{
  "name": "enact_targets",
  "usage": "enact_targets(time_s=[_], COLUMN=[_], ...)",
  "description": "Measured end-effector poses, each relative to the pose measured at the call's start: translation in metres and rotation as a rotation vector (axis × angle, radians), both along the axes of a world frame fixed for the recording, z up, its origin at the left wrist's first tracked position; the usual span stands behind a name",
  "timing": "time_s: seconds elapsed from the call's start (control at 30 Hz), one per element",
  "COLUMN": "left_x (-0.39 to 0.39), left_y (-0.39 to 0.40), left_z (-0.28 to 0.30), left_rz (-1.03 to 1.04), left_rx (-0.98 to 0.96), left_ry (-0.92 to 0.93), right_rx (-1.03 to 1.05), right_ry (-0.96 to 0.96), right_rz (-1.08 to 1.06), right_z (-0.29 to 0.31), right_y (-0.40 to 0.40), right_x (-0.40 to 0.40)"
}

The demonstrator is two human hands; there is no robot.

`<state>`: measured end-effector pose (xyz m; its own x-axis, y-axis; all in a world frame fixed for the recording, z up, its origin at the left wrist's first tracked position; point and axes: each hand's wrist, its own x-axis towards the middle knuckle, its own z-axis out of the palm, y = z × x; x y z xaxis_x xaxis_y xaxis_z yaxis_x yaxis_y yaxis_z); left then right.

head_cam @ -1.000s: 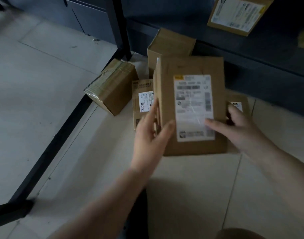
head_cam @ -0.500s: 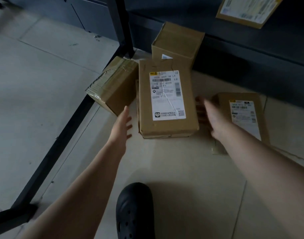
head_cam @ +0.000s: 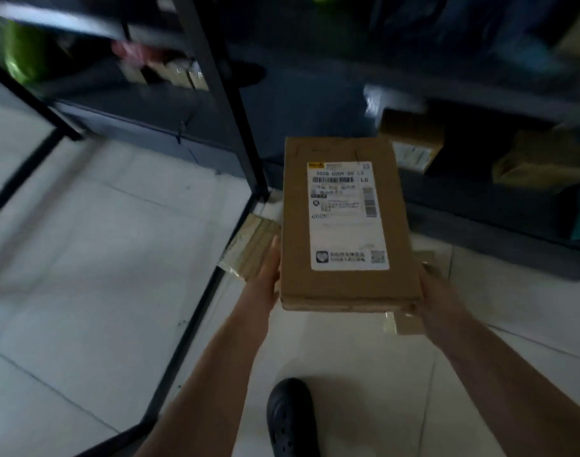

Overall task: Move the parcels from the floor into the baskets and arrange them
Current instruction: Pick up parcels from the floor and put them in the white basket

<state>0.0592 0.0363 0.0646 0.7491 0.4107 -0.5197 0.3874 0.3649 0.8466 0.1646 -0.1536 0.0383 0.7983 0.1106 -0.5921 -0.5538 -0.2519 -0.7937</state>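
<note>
Now, grip: left hand (head_cam: 265,275) and right hand (head_cam: 438,291) clamp the flat parcel (head_cam: 344,285) by its side edges, centre frame, off the floor; fingers pressed flat along the cardboard, tips hidden underneath.
Stack: a second box edge peeks out below, lower right; I can't tell if it's carried.
Risk: only side pressure, so the parcel may slip, or clip the black shelf post (head_cam: 229,103).
Left behind: taped parcel (head_cam: 252,252) on the floor.
Label: white, reads roughly "G009", "L0"; the rest is blurred.
</note>
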Motion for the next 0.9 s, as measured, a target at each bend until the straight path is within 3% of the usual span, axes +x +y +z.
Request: enact_targets(time_s=[0.2,0.37,0.47,0.67,0.9], left_x=[-0.038,-0.106,-0.153,-0.251,-0.35], left_y=[-0.023,-0.036,-0.034,-0.027,0.035], left_z=[0.265,0.499,0.612,0.743,0.791], left_rz=[-0.005,0.197,0.328,0.487,0.4], left_rx=[0.033,0.067,0.069,0.157,0.276], left_ry=[-0.09,-0.102,-0.162,-0.156,-0.146], right_rx=[0.162,0.36,0.455,0.52,0.557], right_ry=[-0.157,-0.181,-0.259,-0.355,-0.361], right_rz=[0.136,0.373,0.529,0.732,0.71], right_z=[0.295,0.551,0.662,0.77,0.799], right_y=[-0.031,-0.024,-0.015,0.022,0.1], right_x=[-0.022,-0.077,-0.115,-0.189,-0.271])
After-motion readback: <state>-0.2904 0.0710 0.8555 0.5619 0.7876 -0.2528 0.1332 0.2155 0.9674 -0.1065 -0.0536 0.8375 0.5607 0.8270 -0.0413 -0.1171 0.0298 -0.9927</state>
